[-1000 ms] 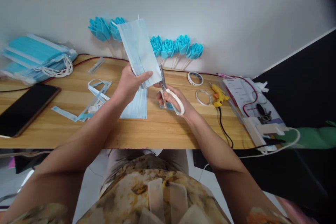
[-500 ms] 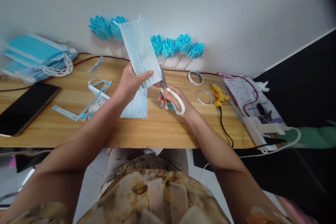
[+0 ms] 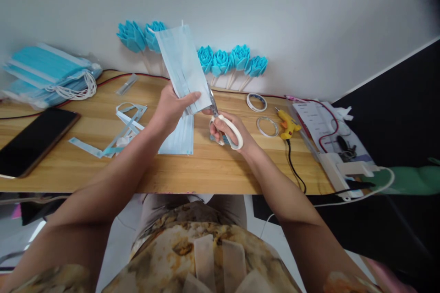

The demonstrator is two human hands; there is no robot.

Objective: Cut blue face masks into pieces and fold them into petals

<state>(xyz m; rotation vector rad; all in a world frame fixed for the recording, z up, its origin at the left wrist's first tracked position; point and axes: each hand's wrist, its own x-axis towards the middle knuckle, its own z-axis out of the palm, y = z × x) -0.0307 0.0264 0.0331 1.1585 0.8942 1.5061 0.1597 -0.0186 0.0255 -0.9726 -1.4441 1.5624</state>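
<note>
On the head view: clamping a pale blue mask (image 3: 182, 64) in the left hand (image 3: 170, 107), tilted, up above the wooden table (image 3: 206, 176), right in front of blue flowers (image 3: 220, 62)! Gripping scissors (image 3: 215, 109) in the right hand (image 3: 225, 124), with blades close along the mask's lower right edge. Below, spotting a second mask (image 3: 182, 139), flat on the wood, near the left wrist.

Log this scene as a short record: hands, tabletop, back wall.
Left hand: holds pale blue mask, thumb across its lower end
Right hand: grips white-handled scissors, blades at the mask's right edge
Tabletop, left: phone, mask stack, cut strips
Tabletop, centre: another mask, partly hidden
Tabletop, right: two tape rings, yellow glue gun
Back wall: six visible blue flowers along it
</note>
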